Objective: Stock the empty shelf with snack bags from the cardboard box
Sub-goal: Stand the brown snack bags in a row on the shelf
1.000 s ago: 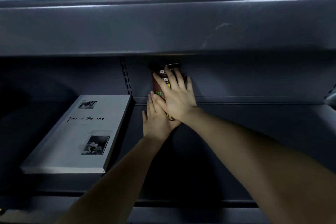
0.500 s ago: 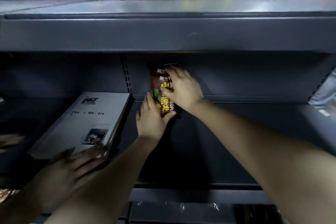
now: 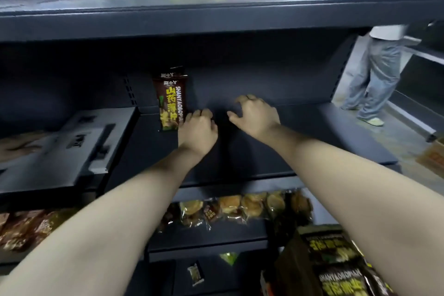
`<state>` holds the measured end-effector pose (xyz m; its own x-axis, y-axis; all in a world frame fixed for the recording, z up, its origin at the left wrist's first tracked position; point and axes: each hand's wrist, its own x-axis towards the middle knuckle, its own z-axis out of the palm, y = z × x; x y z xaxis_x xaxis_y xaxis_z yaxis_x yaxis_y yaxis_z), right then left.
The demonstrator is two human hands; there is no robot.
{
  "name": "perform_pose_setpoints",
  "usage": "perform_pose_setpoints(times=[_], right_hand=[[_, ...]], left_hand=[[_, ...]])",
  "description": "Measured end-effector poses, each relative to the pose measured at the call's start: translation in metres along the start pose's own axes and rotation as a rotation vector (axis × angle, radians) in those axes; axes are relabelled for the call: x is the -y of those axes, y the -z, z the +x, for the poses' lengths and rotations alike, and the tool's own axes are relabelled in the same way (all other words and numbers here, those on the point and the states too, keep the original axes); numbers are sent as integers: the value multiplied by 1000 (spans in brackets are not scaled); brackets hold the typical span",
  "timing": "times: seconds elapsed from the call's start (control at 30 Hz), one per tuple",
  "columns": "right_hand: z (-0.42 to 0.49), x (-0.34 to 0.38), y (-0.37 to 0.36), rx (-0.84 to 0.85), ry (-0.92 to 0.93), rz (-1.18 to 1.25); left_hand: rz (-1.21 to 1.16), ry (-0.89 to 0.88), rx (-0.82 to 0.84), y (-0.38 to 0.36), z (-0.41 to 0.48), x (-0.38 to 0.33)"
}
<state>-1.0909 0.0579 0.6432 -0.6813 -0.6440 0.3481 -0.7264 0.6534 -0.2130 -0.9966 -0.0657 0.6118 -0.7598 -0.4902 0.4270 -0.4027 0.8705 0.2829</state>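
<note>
One snack bag stands upright at the shelf back; left hand beside it, right hand apart, both loosely curled and empty; next, probably fetch another bag from the cardboard box.

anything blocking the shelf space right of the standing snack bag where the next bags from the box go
Nothing visible does. Right of the upright snack bag, the shelf shows no item up to its end. Only the left hand and right hand hover over it, holding nothing. The grey book lies left of the bag.
</note>
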Motion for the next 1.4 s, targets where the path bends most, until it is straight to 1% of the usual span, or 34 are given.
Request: perform_pose_setpoints(times=[0.1,0.2,0.33,0.43,0.5,0.57,0.67,0.73,0.8,1.0,1.07,1.13,1.23,1.3,1.4], right_hand=[[-38,-35,18,-4,-66,3],[-78,-70,37,-37,-121,47],[-130,-114,62,-41,-143,39],[-172,-148,75,-23,-136,-3],[-199,-170,77,-6,-146,37],[-223,-192,75,-6,-178,89],[-258,-220,64,19,-239,100],[-281,-238,49,97,-271,101],[-301,-257,29,227,-269,91],[-338,-306,-26,666,-211,60],[-344,-316,-39,842,-193,-11],[-349,-321,-51,960,-180,-71],[-356,-325,-68,1030,-190,-46],[-358,-326,-78,1032,-217,-16],[-359,-327,-88,1063,-205,-27]], left_hand=[[-15,-69,15,3,-19,-45],[-95,-140,5,6,-45,-97],[-211,-206,-29,1,-90,-164],[-309,-243,-11,-17,-129,-204],[-331,-249,36,-35,-154,-222],[-301,-231,121,-57,-176,-234],[-263,-215,333,-90,-204,-241],[-237,-222,523,-114,-219,-240],[-200,-209,674,-137,-233,-238],[-73,-171,943,-173,-258,-237],[-50,-162,997,-182,-263,-238],[-50,-121,1027,-194,-268,-239],[-43,-97,1060,-209,-277,-242],[3,-144,1085,-217,-283,-245],[108,-172,1131,-227,-288,-252]])
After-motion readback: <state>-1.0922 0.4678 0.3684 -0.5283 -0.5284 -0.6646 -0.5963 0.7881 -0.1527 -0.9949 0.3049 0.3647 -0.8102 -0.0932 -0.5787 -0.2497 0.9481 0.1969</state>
